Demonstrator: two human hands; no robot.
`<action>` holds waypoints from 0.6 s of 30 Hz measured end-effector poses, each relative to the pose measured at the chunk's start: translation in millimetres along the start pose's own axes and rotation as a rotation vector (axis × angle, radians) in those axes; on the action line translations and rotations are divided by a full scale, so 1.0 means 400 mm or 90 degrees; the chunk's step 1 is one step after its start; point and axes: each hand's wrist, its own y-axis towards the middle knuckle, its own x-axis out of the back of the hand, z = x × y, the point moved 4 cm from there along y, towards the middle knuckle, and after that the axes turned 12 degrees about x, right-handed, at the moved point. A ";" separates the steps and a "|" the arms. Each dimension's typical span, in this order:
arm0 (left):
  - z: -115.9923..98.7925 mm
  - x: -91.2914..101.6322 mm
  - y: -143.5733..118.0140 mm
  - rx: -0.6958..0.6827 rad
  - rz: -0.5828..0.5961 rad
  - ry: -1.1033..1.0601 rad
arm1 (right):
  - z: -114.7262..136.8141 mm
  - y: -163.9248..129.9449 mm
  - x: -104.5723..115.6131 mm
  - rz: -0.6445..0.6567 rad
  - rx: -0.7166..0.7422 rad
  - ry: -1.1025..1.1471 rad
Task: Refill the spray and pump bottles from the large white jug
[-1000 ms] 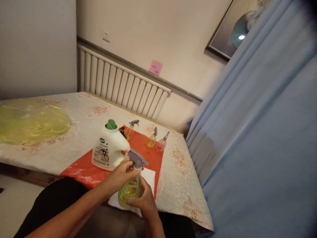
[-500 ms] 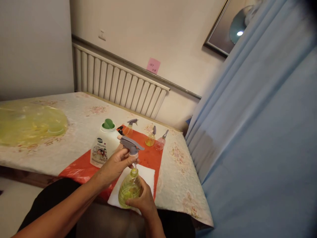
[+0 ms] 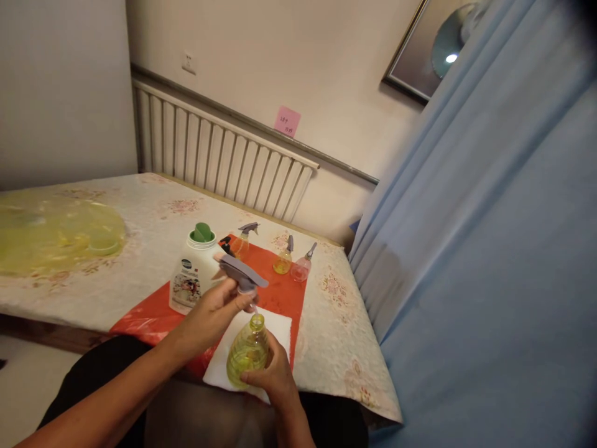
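Note:
My left hand (image 3: 222, 309) is closed around the collar of a grey trigger spray head (image 3: 242, 271), held just above a bottle mouth. Its thin tube runs down toward the opening. Below it, my right hand (image 3: 274, 371) grips a clear yellow-green ribbed bottle (image 3: 248, 354) by its side, fingers behind and thumb in front. The bottle stands slightly tilted over a folded white towel (image 3: 224, 364); whether its base touches the towel I cannot tell. Spray head and bottle are apart except for the tube at the neck.
A large white jug (image 3: 186, 286) with a green cap set in its mouth stands on a red sheet (image 3: 280, 298). Several spray bottles stand behind, including a pink one (image 3: 302, 269). A yellow plastic bag (image 3: 56, 236) lies left on the flowered tablecloth (image 3: 336, 323). A blue curtain (image 3: 466, 249) hangs right.
The spray head has tipped and shifted slightly left in my left hand. The bottle has moved a little to the right with my right hand.

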 end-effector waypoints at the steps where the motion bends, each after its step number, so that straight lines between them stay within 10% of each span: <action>1: -0.006 0.008 -0.002 -0.008 -0.039 -0.024 | -0.001 0.000 0.000 -0.001 -0.003 -0.004; 10: -0.003 0.032 0.000 0.025 -0.059 -0.117 | -0.014 -0.003 0.006 -0.015 -0.020 -0.046; 14: 0.009 0.022 -0.003 0.065 0.049 -0.073 | -0.012 -0.002 0.001 -0.014 -0.016 -0.053; 18: 0.011 0.058 -0.004 0.035 -0.071 -0.221 | -0.012 -0.003 0.000 -0.014 -0.020 -0.064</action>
